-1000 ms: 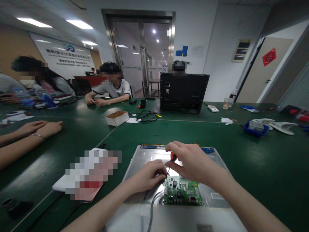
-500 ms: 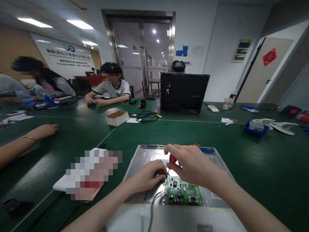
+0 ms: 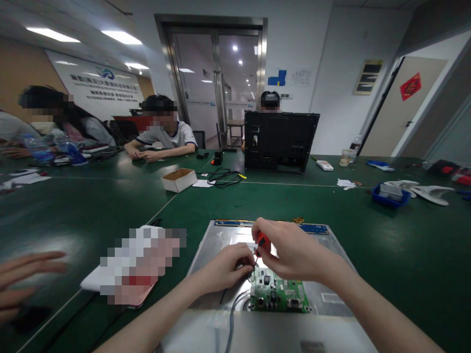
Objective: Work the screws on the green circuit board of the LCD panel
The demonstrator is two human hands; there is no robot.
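A green circuit board (image 3: 279, 293) lies on a silver metal display panel (image 3: 206, 245) in front of me. My right hand (image 3: 290, 247) is closed around the red and black handle of a screwdriver (image 3: 263, 240). Its thin shaft points down to the board's upper left corner. There, the fingers of my left hand (image 3: 233, 262) are pinched together beside the shaft tip; what they hold, if anything, is hidden. A grey cable (image 3: 232, 318) runs from the board's left side toward me. Along the panel's far edge sits a blue circuit strip (image 3: 314, 229).
Left of the panel lies a blurred-out white and pink item (image 3: 143, 269). Another person's hand (image 3: 29, 279) is at the left edge. Farther back are a small open box (image 3: 179, 180), black cable (image 3: 224, 177), black monitor housing (image 3: 281, 142) and blue tray (image 3: 390, 197). Several people sit around the table.
My right hand and the screwdriver handle have turned slightly; my left hand stays in place. The other person's arm at left has drawn back toward the near left edge.
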